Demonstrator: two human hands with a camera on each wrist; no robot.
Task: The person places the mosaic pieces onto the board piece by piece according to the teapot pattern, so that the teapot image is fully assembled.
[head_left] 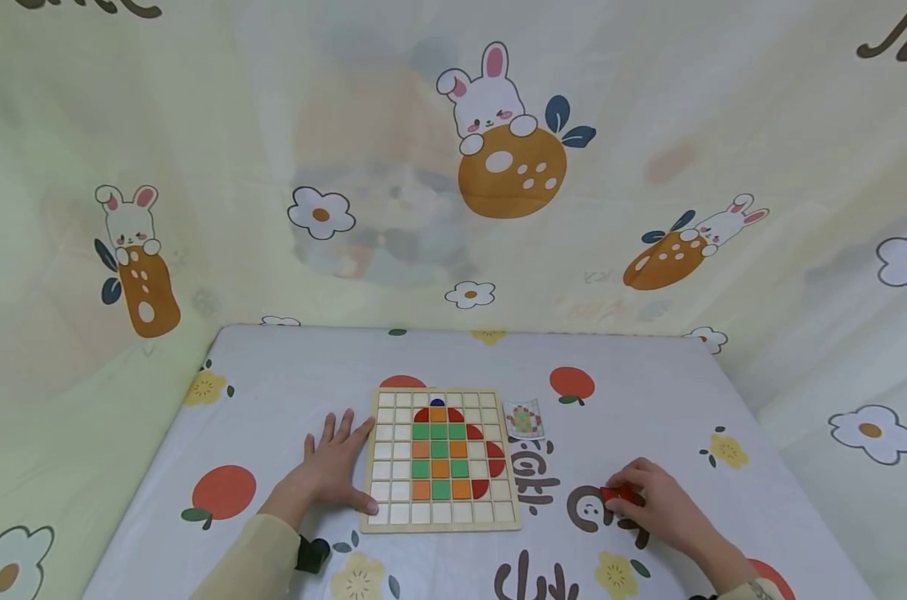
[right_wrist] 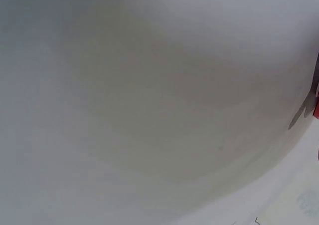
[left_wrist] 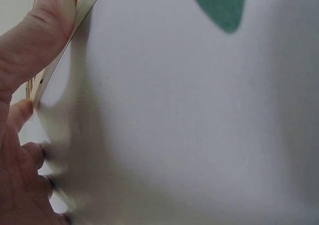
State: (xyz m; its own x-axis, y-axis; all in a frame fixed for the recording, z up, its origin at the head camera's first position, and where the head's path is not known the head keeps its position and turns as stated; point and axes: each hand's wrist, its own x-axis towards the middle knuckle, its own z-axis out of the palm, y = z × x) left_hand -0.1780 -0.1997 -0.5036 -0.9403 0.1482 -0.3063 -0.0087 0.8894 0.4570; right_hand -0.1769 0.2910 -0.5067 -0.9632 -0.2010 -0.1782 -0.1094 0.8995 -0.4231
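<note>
A square wooden grid board (head_left: 392,527) lies on the table in the head view. Green and orange square tiles (head_left: 439,451) fill its middle cells, with red rounded pieces (head_left: 494,467) along the right side and top and a blue half-round piece (head_left: 437,402) above. My left hand (head_left: 334,467) is spread at the board's left edge, thumb on the lower left corner and a fingertip against the side. To the right of the board, my right hand (head_left: 659,502) holds red pieces (head_left: 620,495) close to the cloth. Fingers partly hide them, so their number is unclear.
A small picture card (head_left: 524,419) lies against the board's upper right side. The printed tablecloth (head_left: 296,433) shows fruit, flowers and lettering. A hanging patterned curtain (head_left: 393,275) closes off the back and sides. The right wrist view holds mostly blurred white cloth.
</note>
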